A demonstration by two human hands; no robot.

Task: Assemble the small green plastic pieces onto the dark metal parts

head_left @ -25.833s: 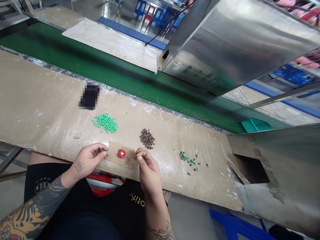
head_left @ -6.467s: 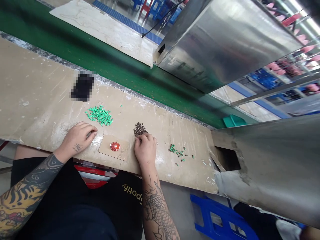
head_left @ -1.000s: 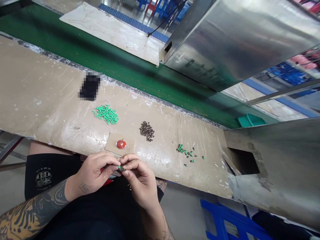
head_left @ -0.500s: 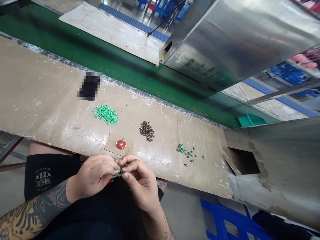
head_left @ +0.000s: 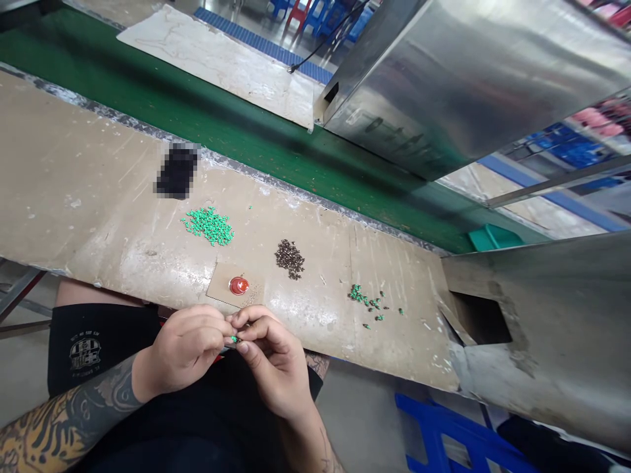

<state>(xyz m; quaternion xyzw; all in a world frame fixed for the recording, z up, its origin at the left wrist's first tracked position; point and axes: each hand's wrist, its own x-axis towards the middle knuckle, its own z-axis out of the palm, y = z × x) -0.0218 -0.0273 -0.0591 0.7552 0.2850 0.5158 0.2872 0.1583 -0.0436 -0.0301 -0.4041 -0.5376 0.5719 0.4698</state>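
Note:
My left hand [head_left: 190, 341] pinches a tiny green piece [head_left: 233, 339] at its fingertips. Against it, my right hand [head_left: 273, 355] pinches a small dark brown piece [head_left: 239, 339]; the two pieces meet or nearly meet, mostly covered by fingers. Just beyond the hands lies a cardboard square [head_left: 219, 284] bearing a small round dish of orange-red stuff [head_left: 238, 285] and some tiny grains [head_left: 254, 293]. A pile of green pieces [head_left: 210, 225] is on the table to the left, a pile of dark brown pieces [head_left: 290, 259] nearer the middle. Several green-and-brown pieces [head_left: 365, 297] are scattered at the right.
The tan tabletop [head_left: 89, 190] borders a green conveyor belt [head_left: 276, 157]. A blurred black object [head_left: 176, 172] lies near the belt. Metal housings [head_left: 473, 79] stand over the belt and at the table's right end. A blue plastic stool [head_left: 438, 433] is below on the right.
Both hands stay together at the same place, with slight finger shifts around the small pieces. The piles and dish have not moved.

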